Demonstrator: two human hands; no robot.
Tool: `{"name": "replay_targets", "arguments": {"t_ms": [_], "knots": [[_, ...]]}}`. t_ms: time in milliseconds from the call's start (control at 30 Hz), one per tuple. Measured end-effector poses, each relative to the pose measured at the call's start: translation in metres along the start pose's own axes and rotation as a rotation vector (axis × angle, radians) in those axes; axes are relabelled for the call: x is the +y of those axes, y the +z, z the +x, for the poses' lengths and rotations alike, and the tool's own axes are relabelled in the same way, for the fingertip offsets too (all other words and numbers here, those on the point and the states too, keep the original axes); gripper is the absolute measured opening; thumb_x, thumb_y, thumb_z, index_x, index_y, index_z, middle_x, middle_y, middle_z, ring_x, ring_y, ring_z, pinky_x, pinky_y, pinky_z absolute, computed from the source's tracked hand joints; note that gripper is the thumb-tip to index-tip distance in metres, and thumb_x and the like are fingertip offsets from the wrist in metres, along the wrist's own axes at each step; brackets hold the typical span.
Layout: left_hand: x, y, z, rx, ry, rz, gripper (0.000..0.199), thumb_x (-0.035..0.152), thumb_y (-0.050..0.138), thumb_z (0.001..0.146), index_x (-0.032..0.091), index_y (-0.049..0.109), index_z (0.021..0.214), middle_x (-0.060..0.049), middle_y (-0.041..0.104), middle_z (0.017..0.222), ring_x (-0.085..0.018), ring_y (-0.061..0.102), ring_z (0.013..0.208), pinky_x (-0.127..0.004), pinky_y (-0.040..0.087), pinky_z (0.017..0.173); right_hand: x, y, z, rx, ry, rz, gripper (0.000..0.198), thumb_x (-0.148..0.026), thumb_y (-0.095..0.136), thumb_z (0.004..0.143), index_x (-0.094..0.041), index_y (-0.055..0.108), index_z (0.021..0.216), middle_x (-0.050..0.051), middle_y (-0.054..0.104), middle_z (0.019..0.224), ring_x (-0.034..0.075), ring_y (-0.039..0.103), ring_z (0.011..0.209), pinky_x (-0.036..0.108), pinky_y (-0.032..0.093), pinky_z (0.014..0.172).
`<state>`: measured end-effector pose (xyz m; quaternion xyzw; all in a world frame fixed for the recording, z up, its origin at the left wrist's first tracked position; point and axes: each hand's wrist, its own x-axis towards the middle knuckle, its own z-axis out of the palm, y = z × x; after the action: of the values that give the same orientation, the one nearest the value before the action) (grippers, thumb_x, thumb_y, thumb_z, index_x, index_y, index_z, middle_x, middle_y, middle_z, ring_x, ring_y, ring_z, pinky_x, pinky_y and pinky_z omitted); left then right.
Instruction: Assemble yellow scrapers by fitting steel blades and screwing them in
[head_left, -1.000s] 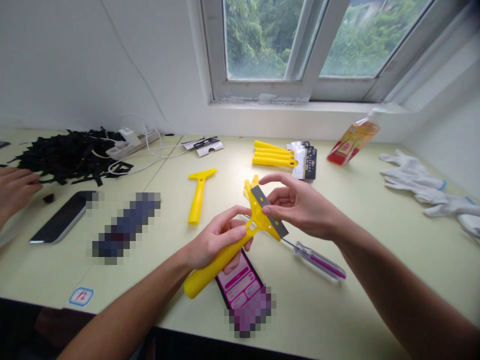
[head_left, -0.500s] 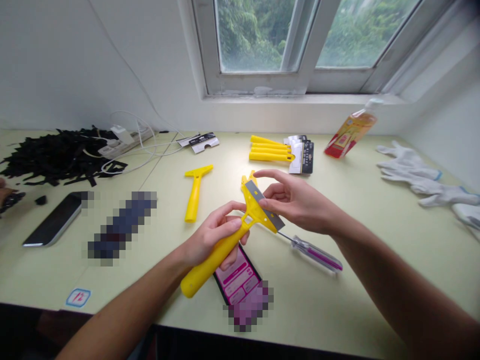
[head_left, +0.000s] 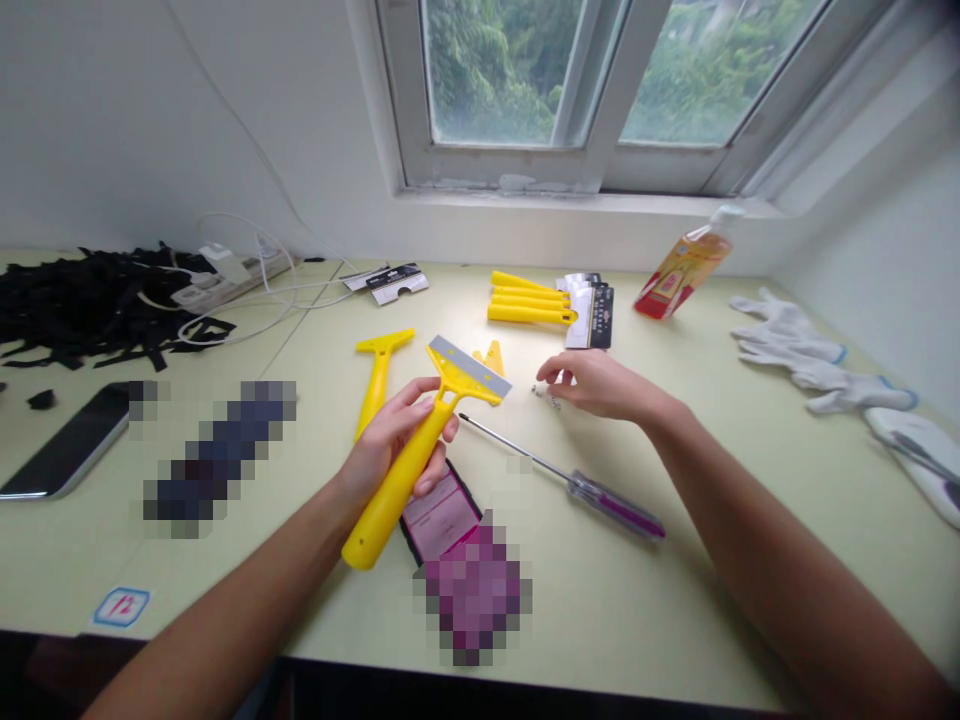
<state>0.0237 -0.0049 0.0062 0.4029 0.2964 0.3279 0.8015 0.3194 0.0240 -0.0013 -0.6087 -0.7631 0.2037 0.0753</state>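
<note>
My left hand (head_left: 397, 430) is closed around the handle of a yellow scraper (head_left: 390, 490), tilted with its head up and to the right. A grey metal blade (head_left: 469, 367) lies along that head. My right hand (head_left: 596, 383) is down at the table with its fingers curled together beside a few small screws (head_left: 555, 403); whether a screw is between the fingertips is hidden. Behind the blade lie small yellow plastic pieces (head_left: 491, 357), partly covered. A screwdriver (head_left: 607, 505) with a clear and purple handle rests between my hands. Another yellow scraper handle (head_left: 382, 365) lies behind my left hand.
Several yellow scrapers (head_left: 529, 300) with card labels lie at the back, left of a tilted drink bottle (head_left: 686, 265). White gloves (head_left: 795, 350) are at the right. A phone (head_left: 442, 520) lies below my left hand; black strips (head_left: 97, 300) are heaped at far left.
My right hand has left the blade and moved down to the screws on the table. The left hand has shifted the scraper left and turned its head, with the blade still on it.
</note>
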Motion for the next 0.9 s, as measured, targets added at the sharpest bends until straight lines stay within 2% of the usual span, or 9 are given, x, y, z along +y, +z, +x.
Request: {"name": "replay_targets", "arguments": {"t_ms": [100, 233, 367, 533, 767, 900], "knots": [[0.0, 0.001, 0.001, 0.017, 0.003, -0.013, 0.025, 0.03, 0.046, 0.091, 0.025, 0.038, 0.114, 0.001, 0.056, 0.075, -0.009, 0.048, 0.032, -0.018, 0.033, 0.031, -0.008, 0.01, 0.002, 0.004, -0.04, -0.023, 0.019, -0.018, 0.058, 0.084, -0.019, 0.069, 0.099, 0.005, 0.07, 0.096, 0.019, 0.063, 0.086, 0.027, 0.045, 0.072], [-0.001, 0.002, 0.001, 0.004, 0.016, -0.002, 0.026, 0.03, 0.046, 0.091, 0.024, 0.037, 0.114, 0.001, 0.056, 0.076, -0.009, 0.048, 0.032, -0.019, 0.034, 0.031, -0.012, 0.012, 0.001, 0.021, -0.03, -0.053, 0.02, -0.016, 0.057, 0.085, -0.018, 0.067, 0.103, 0.006, 0.068, 0.095, 0.02, 0.062, 0.085, 0.028, 0.044, 0.072], [-0.001, 0.004, 0.0, 0.015, 0.04, 0.003, 0.022, 0.029, 0.043, 0.092, 0.024, 0.038, 0.114, 0.0, 0.056, 0.077, -0.009, 0.047, 0.034, -0.019, 0.034, 0.031, -0.008, 0.003, -0.002, -0.005, -0.021, -0.068, 0.021, -0.013, 0.055, 0.086, -0.019, 0.067, 0.102, 0.004, 0.069, 0.094, 0.019, 0.062, 0.085, 0.028, 0.044, 0.072], [-0.001, 0.004, -0.002, 0.064, 0.04, -0.027, 0.025, 0.03, 0.048, 0.091, 0.022, 0.04, 0.114, -0.001, 0.056, 0.074, -0.011, 0.051, 0.049, -0.018, 0.036, 0.04, 0.001, -0.004, -0.004, -0.055, -0.032, -0.091, 0.02, -0.014, 0.057, 0.084, -0.02, 0.069, 0.099, 0.004, 0.07, 0.095, 0.019, 0.063, 0.085, 0.029, 0.046, 0.073], [-0.003, 0.0, -0.001, 0.061, 0.059, -0.063, 0.026, 0.031, 0.05, 0.091, 0.023, 0.041, 0.114, -0.001, 0.055, 0.071, -0.009, 0.042, 0.049, -0.017, 0.029, 0.043, 0.004, 0.003, 0.001, -0.094, -0.103, -0.106, 0.027, -0.008, 0.055, 0.081, -0.022, 0.071, 0.098, 0.003, 0.069, 0.102, 0.02, 0.062, 0.095, 0.031, 0.044, 0.086], [-0.004, -0.001, 0.0, 0.049, 0.051, -0.065, 0.025, 0.032, 0.05, 0.091, 0.023, 0.041, 0.113, -0.001, 0.055, 0.072, -0.009, 0.042, 0.05, -0.017, 0.029, 0.044, 0.006, 0.006, 0.002, -0.09, -0.11, -0.103, 0.025, -0.01, 0.052, 0.083, -0.021, 0.071, 0.096, 0.004, 0.069, 0.097, 0.02, 0.062, 0.09, 0.031, 0.044, 0.082]]}}
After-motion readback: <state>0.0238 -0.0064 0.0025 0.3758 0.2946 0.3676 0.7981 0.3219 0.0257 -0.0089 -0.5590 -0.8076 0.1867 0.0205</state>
